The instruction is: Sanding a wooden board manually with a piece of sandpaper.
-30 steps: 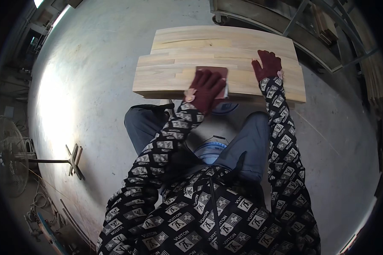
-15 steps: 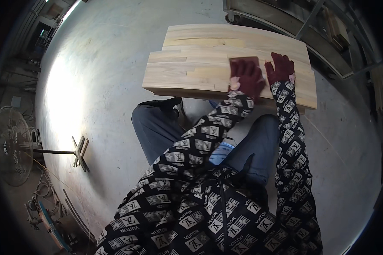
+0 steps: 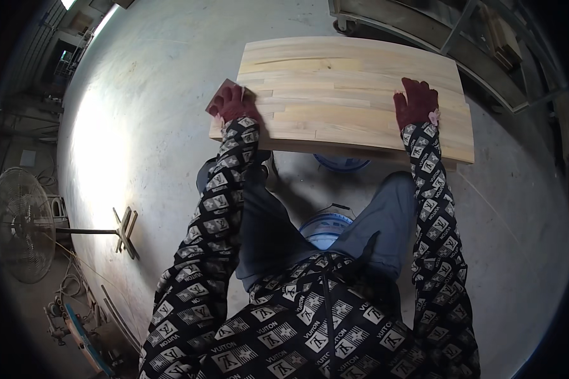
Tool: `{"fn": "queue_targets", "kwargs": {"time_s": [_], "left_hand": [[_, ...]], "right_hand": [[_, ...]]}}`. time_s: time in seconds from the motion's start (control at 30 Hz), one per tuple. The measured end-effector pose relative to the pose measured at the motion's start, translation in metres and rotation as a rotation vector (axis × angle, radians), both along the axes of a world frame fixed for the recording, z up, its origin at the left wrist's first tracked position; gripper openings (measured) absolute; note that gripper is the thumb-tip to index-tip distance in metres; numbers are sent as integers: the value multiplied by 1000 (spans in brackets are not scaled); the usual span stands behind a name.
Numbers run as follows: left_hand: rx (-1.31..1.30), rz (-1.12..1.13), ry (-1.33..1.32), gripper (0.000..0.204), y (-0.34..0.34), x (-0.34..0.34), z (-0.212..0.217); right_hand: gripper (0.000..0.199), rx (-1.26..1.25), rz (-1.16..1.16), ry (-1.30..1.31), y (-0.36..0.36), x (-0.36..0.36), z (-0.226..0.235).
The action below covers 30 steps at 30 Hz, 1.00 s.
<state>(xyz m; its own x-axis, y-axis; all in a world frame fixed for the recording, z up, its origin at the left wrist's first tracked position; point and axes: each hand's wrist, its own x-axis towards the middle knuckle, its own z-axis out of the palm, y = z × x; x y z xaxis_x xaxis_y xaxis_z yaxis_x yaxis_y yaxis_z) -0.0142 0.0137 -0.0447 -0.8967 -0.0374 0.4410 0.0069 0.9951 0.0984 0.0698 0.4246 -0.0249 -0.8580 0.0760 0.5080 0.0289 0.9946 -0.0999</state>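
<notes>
Head view looking down: big pale wooden panel (image 3: 354, 95), made of glued strips with a smooth grain, lies flat over a blue bucket (image 3: 325, 227) on the grey concrete floor (image 3: 139, 126). Right hand (image 3: 416, 103) in a dark red knit glove sits flat on the panel's right part, fingers together. Left hand (image 3: 232, 105), same glove, presses a reddish sandpaper sheet (image 3: 224, 95) against the panel's left edge.

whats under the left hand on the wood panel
A reddish-brown sanding sheet lies under the gloved left hand at the left end of the wood panel; only its corner shows past the fingers. The rest of the sheet, and the wood beneath it, are covered by the hand.
</notes>
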Motion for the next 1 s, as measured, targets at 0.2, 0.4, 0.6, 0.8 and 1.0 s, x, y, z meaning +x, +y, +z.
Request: {"fn": "queue_targets", "kwargs": {"time_s": [0.2,0.4,0.6,0.8,1.0], "left_hand": [[165,-672,24,44,215,51,14],[222,-1009,66,55,187,56,-1],[11,-128,-103,41,-9,-4,10],[-14,-102,-69,45,96,-8,2],[185,-886,28,51,247,73,5]], "right_hand": [[38,-52,43,-21,7,-3,-2],[38,-72,75,-4,11,-5,-9],[36,-4,32,11,4,-4,-6],[36,34,11,-27,7,-7,-7],[38,18,78,-9,14,-8,-12]]}}
